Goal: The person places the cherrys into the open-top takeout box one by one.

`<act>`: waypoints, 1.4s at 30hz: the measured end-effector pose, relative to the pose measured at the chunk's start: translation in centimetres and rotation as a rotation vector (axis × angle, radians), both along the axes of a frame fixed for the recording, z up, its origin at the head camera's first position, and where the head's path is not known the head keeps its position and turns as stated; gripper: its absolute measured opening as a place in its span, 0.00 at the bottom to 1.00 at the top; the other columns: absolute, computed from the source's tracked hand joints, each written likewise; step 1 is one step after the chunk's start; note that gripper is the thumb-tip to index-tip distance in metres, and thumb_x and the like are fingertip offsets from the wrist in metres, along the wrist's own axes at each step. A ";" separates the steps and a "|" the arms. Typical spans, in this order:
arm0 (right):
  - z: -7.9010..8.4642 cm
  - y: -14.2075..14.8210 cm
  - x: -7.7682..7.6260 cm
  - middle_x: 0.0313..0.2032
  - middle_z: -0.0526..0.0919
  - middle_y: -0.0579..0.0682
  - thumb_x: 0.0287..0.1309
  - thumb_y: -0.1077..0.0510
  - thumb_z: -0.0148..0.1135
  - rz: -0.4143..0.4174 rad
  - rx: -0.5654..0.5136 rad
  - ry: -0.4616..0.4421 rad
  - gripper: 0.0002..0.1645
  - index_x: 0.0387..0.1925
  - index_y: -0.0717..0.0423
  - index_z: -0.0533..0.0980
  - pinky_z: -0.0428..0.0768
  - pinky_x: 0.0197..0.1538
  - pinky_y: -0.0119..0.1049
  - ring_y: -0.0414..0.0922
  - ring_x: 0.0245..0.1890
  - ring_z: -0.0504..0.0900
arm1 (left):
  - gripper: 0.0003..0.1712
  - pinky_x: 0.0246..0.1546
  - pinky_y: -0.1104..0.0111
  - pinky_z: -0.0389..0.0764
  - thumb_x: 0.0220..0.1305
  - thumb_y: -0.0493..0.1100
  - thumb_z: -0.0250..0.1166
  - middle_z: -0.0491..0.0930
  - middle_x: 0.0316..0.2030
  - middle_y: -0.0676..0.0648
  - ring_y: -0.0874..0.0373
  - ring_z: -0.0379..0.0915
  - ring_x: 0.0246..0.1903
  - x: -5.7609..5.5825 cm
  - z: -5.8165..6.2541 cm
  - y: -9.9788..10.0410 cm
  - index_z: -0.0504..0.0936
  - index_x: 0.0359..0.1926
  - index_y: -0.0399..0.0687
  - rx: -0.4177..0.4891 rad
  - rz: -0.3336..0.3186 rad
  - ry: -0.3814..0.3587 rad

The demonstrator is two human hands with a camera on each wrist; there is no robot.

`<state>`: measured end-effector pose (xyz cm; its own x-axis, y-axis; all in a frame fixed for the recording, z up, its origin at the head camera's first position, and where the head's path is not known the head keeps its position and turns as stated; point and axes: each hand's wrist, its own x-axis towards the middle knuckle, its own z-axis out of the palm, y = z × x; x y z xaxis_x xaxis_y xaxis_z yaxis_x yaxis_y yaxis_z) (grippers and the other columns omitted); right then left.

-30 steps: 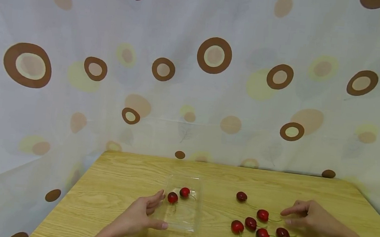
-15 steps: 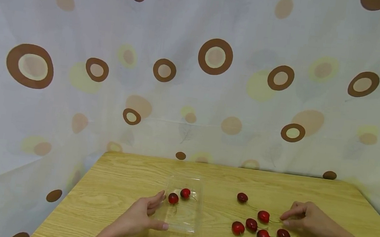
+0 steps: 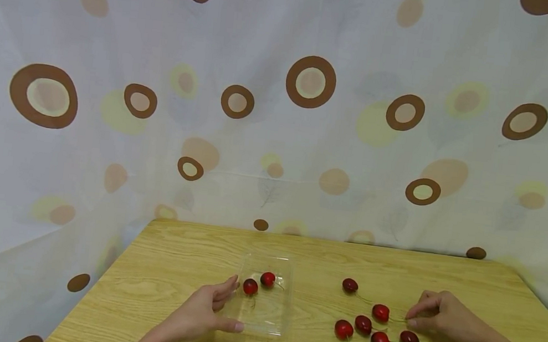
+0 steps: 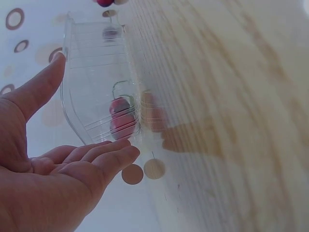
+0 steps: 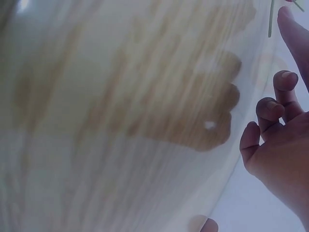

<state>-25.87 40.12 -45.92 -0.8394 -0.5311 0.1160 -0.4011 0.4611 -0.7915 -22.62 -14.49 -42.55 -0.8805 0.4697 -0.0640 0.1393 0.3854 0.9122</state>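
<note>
In the head view a clear plastic box (image 3: 267,326) lies on the table at centre-left with two red cherries (image 3: 267,279) in it. My left hand (image 3: 204,309) is at the box's left side, thumb by the near corner and straight fingers along the wall. The left wrist view has the spread thumb and fingers (image 4: 113,162) at the box's end. At the right, my right hand (image 3: 454,321) pinches with thumb and forefinger the stem end of a red cherry (image 3: 380,313), which rests on the table. The right wrist view shows its other fingers loosely bent; the pinch is mostly cut off.
Several more cherries lie around the pinched one, among them a dark one (image 3: 349,285) farther back and a bright red one (image 3: 343,329) at the left. The wooden table (image 3: 169,260) ends at a patterned curtain (image 3: 257,136).
My right thumb and forefinger, slightly apart a second ago, have come together at the cherry's stem. The left hand and box stay in place; the head view shifted slightly.
</note>
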 end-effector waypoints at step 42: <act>0.7 -0.2 -0.1 0.31 0.81 0.50 0.66 0.72 0.67 0.079 -0.049 0.039 0.09 0.42 0.63 0.90 0.72 0.28 0.35 0.47 0.27 0.73 | 0.61 0.69 0.45 0.69 0.60 0.42 0.80 0.57 0.77 0.31 0.34 0.58 0.75 -0.3 -0.3 0.1 0.50 0.82 0.31 -0.023 0.015 -0.020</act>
<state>-25.93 39.93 -45.18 -0.7897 -0.5879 0.1753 -0.4653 0.3878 -0.7957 -22.91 -14.43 -42.80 -0.8858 0.4547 -0.0929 0.1148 0.4086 0.9055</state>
